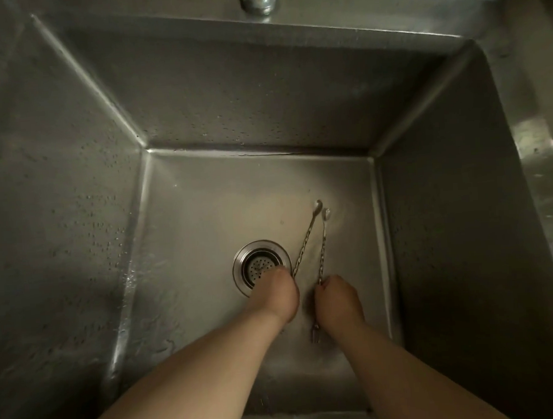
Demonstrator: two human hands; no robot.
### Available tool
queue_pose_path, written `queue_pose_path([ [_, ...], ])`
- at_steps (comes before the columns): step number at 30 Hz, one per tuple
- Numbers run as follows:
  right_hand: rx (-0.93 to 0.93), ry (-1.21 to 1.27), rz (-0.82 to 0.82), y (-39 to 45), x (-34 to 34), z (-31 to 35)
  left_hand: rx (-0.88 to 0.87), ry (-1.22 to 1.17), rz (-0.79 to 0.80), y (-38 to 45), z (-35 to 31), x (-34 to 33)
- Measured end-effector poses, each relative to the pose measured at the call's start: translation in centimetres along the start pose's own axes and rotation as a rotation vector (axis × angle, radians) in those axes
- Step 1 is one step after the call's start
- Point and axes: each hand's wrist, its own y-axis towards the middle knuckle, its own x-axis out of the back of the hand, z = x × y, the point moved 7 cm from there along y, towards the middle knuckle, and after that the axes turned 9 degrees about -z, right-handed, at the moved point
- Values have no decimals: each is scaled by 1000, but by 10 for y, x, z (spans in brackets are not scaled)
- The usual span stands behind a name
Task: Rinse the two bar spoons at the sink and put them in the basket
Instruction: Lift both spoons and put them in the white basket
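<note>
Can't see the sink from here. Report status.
Left hand shut on left bar spoon. Right hand shut on right bar spoon. Both low in sink, beside drain. No basket visible.

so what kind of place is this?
Probably a bar or commercial kitchen wash station: a deep stainless sink with a strainer drain, and each hand holding a long twisted bar spoon.

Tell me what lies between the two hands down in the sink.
Head view: only bare wet sink floor shows between the left hand and right hand; each grips its own bar spoon.
</note>
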Motion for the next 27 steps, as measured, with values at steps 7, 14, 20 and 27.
queue_pose_path([
  [7, 44, 67, 20, -20, 18, 17, -104, 76, 5, -21, -4, 37],
  [14, 195, 176, -100, -75, 83, 54, -207, -28, -199, -70, -19, 132],
  [20, 419, 250, -253, -149, 157, 86, -212, -134, -346, -122, -37, 227],
  [27, 524, 348, -405, -238, 259, 107, -280, -274, -409, -200, -79, 322],
])
